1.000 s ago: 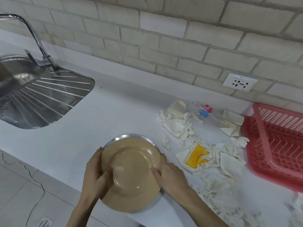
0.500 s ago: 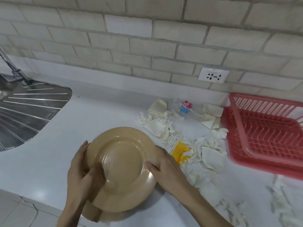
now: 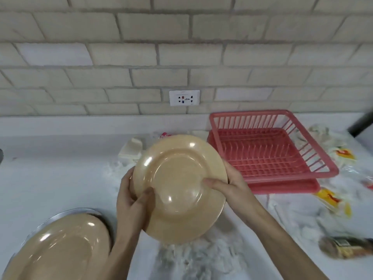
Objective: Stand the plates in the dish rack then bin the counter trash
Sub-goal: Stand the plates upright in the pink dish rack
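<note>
Plate gripped by both hands hides trash behind it.

A tan plate is showing glossy white highlights, matching a second tan plate near left, which is sitting on a silver metal plate. The dish rack is showing coral red, slatted. Yellow-and-red wrappers are lying among white tissue scraps on the white counter. The brick wall is showing pale beige.
</note>
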Tool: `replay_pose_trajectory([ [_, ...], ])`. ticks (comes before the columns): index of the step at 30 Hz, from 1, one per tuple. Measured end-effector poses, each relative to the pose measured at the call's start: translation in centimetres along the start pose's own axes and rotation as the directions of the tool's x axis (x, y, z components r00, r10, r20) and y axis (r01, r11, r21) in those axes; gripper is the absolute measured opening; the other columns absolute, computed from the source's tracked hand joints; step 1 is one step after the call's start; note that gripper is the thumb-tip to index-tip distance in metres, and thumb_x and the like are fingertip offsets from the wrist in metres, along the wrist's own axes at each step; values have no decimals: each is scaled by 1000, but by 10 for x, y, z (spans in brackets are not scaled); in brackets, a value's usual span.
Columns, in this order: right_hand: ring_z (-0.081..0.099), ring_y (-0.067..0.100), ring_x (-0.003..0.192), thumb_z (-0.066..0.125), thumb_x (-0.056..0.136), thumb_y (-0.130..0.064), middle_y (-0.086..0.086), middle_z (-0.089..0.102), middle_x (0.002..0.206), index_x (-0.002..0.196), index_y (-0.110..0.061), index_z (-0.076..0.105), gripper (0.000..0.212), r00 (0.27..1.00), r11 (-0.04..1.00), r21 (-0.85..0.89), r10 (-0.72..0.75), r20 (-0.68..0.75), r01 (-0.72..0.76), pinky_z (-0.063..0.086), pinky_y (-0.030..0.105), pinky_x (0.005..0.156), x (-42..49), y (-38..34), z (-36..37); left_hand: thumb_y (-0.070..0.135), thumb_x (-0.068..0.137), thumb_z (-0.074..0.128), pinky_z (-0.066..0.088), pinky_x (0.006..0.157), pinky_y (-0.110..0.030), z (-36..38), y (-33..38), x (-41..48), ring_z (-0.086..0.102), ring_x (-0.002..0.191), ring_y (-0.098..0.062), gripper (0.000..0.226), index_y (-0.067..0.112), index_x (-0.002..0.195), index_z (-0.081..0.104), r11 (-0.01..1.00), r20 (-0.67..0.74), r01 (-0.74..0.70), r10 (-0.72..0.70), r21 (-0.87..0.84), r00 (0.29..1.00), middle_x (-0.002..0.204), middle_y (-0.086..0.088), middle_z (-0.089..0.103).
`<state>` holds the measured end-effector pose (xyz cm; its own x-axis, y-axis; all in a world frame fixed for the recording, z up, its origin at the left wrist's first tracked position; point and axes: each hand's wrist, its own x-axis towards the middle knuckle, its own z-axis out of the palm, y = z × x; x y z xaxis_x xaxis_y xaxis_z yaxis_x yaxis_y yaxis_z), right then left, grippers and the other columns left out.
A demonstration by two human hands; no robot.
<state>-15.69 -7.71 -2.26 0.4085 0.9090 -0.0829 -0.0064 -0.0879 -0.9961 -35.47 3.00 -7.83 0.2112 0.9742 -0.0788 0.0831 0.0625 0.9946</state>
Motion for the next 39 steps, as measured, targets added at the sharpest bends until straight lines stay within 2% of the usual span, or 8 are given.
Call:
replay_pose_trajectory([
  [10,59,3,67,54,74,8,-12,65,69,85,-15,66,29,959,980,-129,-179,-220,153,47,15,62,14,-52,-134,34,94,62,47,89,-26,154,-11,13,63,108,-2,31,36,124,62,996,266,-24,45,-82,963,114,15,69],
  [15,58,14,71,53,62,-11,-5,63,72,81,-15,63,22,924,936,-334,-222,-312,112,45,36,65,49,-68,-183,25,101,56,42,96,-12,207,-23,16,50,120,14,35,24,135,59,997,314,-73,79,-33,946,131,20,59],
  [18,59,18,78,52,59,-14,-1,67,81,86,-16,61,29,906,906,-411,-254,-338,101,49,42,71,68,-72,-198,36,95,55,36,113,-31,223,-34,13,40,134,8,45,26,139,54,986,328,-155,128,58,936,144,19,49],
  [21,55,17,72,45,64,-21,-3,62,79,86,-17,56,24,907,847,-530,-257,-334,44,42,32,62,77,-73,-198,17,93,59,28,120,-38,225,-42,14,29,143,3,58,20,148,43,944,366,-276,196,183,910,155,15,35],
  [26,48,18,68,41,81,-14,3,49,83,95,-10,49,17,938,679,-733,-227,-261,-39,28,27,52,99,-52,-179,20,92,65,43,109,-49,219,-49,22,42,140,-23,66,16,151,38,863,461,-391,218,321,860,161,18,19],
  [30,54,22,77,41,87,-15,6,50,100,98,-12,51,15,954,629,-776,-207,-216,-39,37,28,57,121,-25,-157,31,93,67,34,106,-10,214,-48,22,33,127,22,68,15,152,35,840,510,-418,207,345,835,162,15,13],
  [34,56,31,83,39,93,-13,12,46,125,114,-8,51,25,963,569,-820,-181,-201,-64,41,36,70,129,-18,-134,39,94,64,13,111,-4,213,-51,26,8,144,14,73,17,154,30,833,549,-442,211,332,809,164,14,10],
  [39,57,34,85,36,95,-15,16,48,122,129,-6,47,37,967,487,-872,-192,-166,-53,49,42,77,133,-8,-115,37,94,65,13,110,-3,212,-53,27,7,144,14,71,21,154,31,845,552,-434,211,312,807,164,18,8],
])
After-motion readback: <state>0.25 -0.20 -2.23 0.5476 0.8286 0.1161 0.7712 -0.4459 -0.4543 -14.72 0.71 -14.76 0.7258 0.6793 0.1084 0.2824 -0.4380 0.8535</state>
